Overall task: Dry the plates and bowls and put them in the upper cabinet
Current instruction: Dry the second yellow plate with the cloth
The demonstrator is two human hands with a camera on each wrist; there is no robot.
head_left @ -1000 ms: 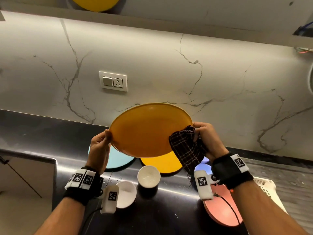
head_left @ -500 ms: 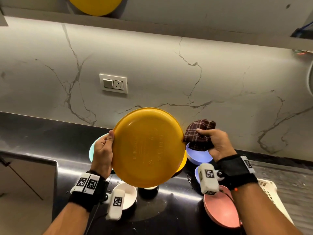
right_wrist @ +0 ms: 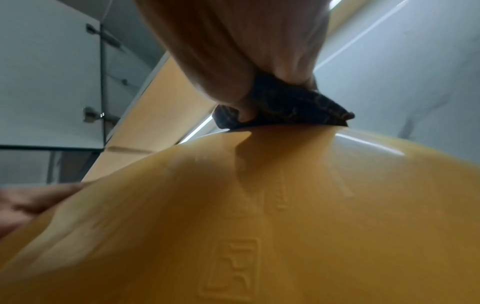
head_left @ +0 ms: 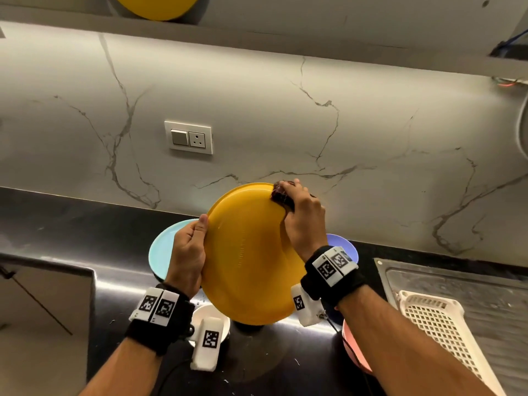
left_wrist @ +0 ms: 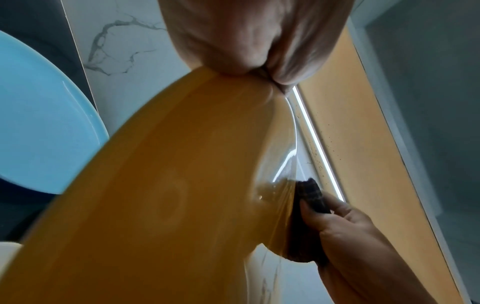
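I hold a yellow plate (head_left: 248,258) upright above the counter, its underside toward me. My left hand (head_left: 190,247) grips its left rim, thumb on the near face. At the plate's upper right rim my right hand (head_left: 303,215) grips a dark checked cloth (head_left: 281,194) and presses it over the edge. The left wrist view shows the plate (left_wrist: 168,195) with the cloth (left_wrist: 309,197) wrapped round its far rim. Seen from the right wrist, the cloth (right_wrist: 285,111) is bunched under my fingers on the plate (right_wrist: 259,216).
On the dark counter (head_left: 85,232) behind the plate lie a light blue plate (head_left: 163,250), a lilac bowl (head_left: 344,245), a white bowl (head_left: 220,318) and a pink plate (head_left: 353,350). A white perforated basket (head_left: 440,327) sits right. Another yellow plate (head_left: 157,7) stands on the shelf above.
The plate was turned from its inside facing me to its underside facing me. My right hand moved the cloth from the plate's right edge up to its upper right rim.
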